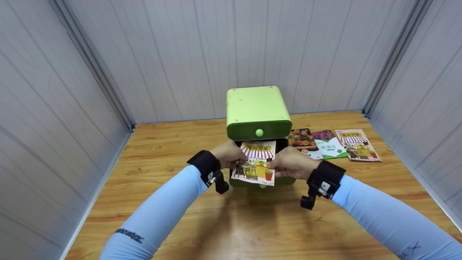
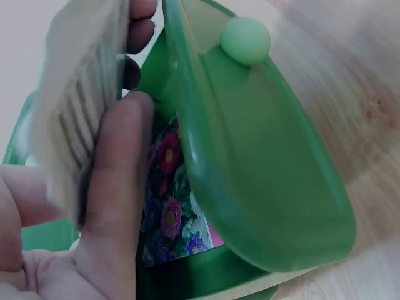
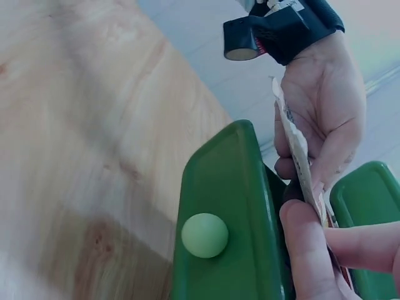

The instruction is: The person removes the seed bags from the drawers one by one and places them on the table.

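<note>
The left hand (image 1: 228,153) pinches the left margin of a pink packet with a striped awning (image 1: 254,169), thumb on one face and fingers on the other. The packet lies over the opening of the extended lower drawer (image 1: 286,181), inside which a flower-print packet (image 2: 171,215) is visible. The drawer belongs to a green cabinet (image 1: 257,104) standing near the middle of the tabletop's (image 1: 169,151) far edge; its upper drawer (image 1: 242,130) is closed, probably so that the lower one can be reached from above. The right hand (image 1: 293,163) pinches the packet's right margin in a narrow grip; holding both sides likely keeps the thin packet flat and steady. Whether more than one packet is held cannot be told. Toward the tabletop's far right corner, an orange-flower packet (image 1: 302,138), a green-and-white packet (image 1: 330,147) and a second awning packet (image 1: 358,144) lie in a row, presumably to keep each within reach.
</note>
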`<state>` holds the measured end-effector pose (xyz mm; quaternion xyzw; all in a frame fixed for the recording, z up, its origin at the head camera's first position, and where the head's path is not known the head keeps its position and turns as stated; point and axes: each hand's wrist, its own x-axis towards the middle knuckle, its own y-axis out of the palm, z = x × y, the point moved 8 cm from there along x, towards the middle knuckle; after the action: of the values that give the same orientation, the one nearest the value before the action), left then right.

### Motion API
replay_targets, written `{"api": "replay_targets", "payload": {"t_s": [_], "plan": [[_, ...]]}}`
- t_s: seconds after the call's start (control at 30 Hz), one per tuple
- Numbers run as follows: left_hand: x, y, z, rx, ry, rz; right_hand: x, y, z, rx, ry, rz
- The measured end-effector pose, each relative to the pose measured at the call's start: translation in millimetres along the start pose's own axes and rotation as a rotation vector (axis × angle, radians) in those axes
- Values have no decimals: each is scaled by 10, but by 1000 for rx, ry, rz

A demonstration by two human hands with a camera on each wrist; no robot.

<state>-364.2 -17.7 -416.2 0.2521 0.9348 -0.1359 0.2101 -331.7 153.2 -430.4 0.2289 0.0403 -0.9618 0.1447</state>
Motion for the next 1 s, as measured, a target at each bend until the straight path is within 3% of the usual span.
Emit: {"api": "replay_targets", "payload": {"t_s": [0.2,0.4,0.6,0.73,1.0], "plan": [[-122,-3,22,9,-16,21,-86,50,-29,-38,-8,17],[-220,-11,1,14,19,22,-157,113,-31,-73,-48,3],[-304,-85,-27,-31,97,-19,-216,183,54,-128,-169,-17],[-374,-149,-89,-10,173,-30,-261,216,137,-130,-248,-22],[-497,-393,-190,10,270,-59,-355,239,345,-213,-449,-43]]}}
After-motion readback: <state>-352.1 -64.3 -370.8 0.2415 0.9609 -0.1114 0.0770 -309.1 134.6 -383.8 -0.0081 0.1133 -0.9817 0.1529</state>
